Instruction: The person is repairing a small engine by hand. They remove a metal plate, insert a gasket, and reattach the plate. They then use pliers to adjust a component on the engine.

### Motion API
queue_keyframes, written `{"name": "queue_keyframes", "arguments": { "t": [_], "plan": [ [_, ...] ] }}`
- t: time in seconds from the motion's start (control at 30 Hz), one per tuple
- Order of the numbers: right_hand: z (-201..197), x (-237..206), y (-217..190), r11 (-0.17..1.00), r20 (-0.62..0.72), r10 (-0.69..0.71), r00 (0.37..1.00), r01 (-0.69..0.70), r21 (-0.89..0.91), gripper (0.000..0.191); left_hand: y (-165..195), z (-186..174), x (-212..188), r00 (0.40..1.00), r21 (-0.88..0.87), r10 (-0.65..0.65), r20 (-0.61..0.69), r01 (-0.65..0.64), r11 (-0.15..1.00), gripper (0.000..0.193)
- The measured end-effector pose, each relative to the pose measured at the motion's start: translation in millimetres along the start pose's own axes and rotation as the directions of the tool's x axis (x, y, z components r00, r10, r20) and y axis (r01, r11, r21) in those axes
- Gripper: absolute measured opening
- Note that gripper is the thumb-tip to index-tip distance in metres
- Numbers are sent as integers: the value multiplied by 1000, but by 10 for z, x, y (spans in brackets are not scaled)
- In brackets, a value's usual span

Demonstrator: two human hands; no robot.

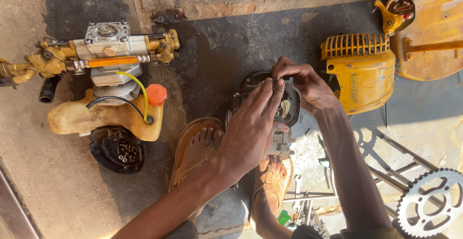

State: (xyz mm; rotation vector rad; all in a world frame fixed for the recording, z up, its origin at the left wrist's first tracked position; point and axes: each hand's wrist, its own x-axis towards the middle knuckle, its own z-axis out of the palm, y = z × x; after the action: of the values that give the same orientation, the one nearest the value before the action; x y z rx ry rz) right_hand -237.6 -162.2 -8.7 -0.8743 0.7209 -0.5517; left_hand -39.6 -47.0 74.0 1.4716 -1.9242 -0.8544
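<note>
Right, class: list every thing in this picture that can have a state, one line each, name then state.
Dark small engine block: on the ground, held by both hands.
Left hand: laid flat over the engine.
Right hand: fingers pinching at the engine's top.
Orange fuel cap: on the tank.
Yellow plastic engine cover: off, lying aside.
Silver toothed sprocket: loose on the ground.

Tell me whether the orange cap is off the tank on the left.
No, the orange cap sits on the yellowed tank beside the yellow hose, far from both hands.

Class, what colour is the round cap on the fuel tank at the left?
Orange-red: the cap sits on the yellowish tank, clearest in the head view.
</note>
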Motion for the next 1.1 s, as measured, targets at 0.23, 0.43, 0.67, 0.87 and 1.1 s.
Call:
{"name": "queue_keyframes", "arguments": {
  "t": [0.23,0.43,0.67,0.87,1.1],
  "plan": [
    [35,38,-45,998,29,-1,1000,-1,69,51,-14,-65,60,1000,-11,-24,-8,24,1000,69],
    [358,-105,-264,995,-237,-66,969,47,-85,32,-4,-178,91,992,-81,-123,32,125,989,82],
    [827,-645,-247,890,-610,-260,748,-59,-452,31,-119,-209,46,984,-499,-173,37,168,850,104],
    [841,-734,-143,670,-409,-440,800,-11,-743,39,-275,-299,-49,921,-623,-379,93,351,699,49],
    [884,-753,-97,847,-486,-361,796,61,-528,39,-396,-210,18,899,-682,-422,120,383,623,44]
  ]
}}
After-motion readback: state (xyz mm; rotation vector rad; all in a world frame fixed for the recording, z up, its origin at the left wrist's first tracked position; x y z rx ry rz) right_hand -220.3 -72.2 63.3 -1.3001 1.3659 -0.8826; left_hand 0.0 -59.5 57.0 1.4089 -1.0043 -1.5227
